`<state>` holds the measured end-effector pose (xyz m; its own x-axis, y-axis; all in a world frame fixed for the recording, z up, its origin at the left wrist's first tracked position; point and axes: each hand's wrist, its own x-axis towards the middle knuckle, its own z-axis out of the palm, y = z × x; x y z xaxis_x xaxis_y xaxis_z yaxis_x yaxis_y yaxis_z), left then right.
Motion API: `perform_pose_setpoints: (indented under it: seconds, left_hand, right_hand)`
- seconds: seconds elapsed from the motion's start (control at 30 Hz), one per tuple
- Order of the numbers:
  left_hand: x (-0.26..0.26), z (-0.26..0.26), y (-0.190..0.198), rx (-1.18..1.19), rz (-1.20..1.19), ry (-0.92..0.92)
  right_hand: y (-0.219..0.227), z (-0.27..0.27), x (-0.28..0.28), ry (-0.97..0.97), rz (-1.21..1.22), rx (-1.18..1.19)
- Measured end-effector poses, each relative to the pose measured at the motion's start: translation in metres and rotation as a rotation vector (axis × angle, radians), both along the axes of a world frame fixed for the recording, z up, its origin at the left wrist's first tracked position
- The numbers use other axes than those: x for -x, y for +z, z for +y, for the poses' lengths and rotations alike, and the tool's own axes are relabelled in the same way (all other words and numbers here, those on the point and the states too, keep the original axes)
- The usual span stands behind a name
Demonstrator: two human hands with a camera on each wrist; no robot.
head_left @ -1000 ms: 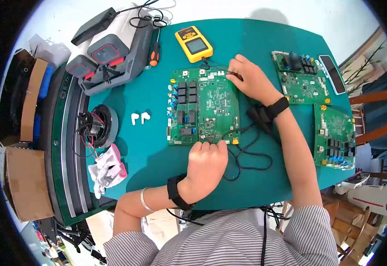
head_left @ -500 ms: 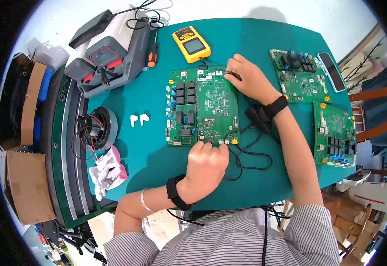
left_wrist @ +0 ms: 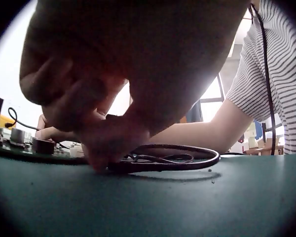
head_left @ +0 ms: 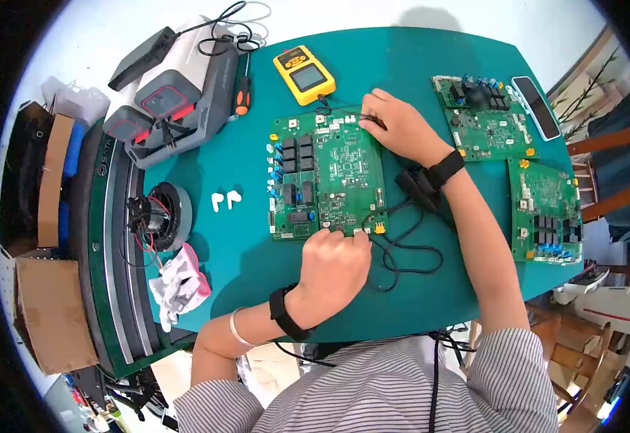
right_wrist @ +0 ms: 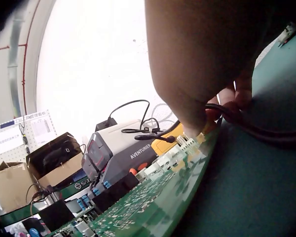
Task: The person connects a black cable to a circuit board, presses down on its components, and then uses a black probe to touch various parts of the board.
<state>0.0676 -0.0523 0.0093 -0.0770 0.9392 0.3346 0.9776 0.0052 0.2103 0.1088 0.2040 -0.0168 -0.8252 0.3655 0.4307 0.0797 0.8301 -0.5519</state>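
Observation:
A green circuit board (head_left: 347,180) with black relays lies in front of the person. The left hand (head_left: 335,263) is at its lower edge with curled fingers; in the left wrist view a black cable (left_wrist: 187,165) runs to the fingertips that pinch it. At the upper right corner of the board, the right hand (head_left: 404,130) pinches a thin black test lead (right_wrist: 214,106) between thumb and fingers. Just beyond the top edge lies a yellow handheld meter (head_left: 304,74), from which a lead goes toward the right hand. The lead tips are hidden by the fingers.
Two more circuit boards (head_left: 484,126) and a phone (head_left: 536,108) lie at the right. Leftward are white earbuds (head_left: 233,199), a glove (head_left: 181,281), a wired black ring-shaped part (head_left: 167,216), a screwdriver (head_left: 243,97) and a grey machine (head_left: 178,108). Cable loops (head_left: 416,267) lie beside the board.
The head view has turned slightly, so the meter and boards sit a little differently in it. Both hands keep their places against the circuit board.

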Motion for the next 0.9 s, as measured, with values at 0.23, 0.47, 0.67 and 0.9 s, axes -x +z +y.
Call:
perform_pose_setpoints:
  seconds: [0.23,0.47,0.67,0.9]
  left_hand:
    - [0.006,0.004,0.001,-0.131,-0.08,-0.034]
    - [0.007,0.004,0.001,-0.097,-0.099,-0.047]
    - [0.007,0.004,0.0,-0.05,-0.102,-0.056]
    - [0.007,0.004,-0.001,-0.037,-0.117,-0.058]
  right_hand:
    - [-0.001,0.0,-0.001,0.016,0.017,-0.009]
    - [0.001,-0.003,0.0,-0.012,-0.01,-0.056]
    - [0.016,-0.03,-0.001,-0.201,-0.138,-0.272]
    - [0.027,-0.061,-0.013,-0.244,-0.254,-0.444]
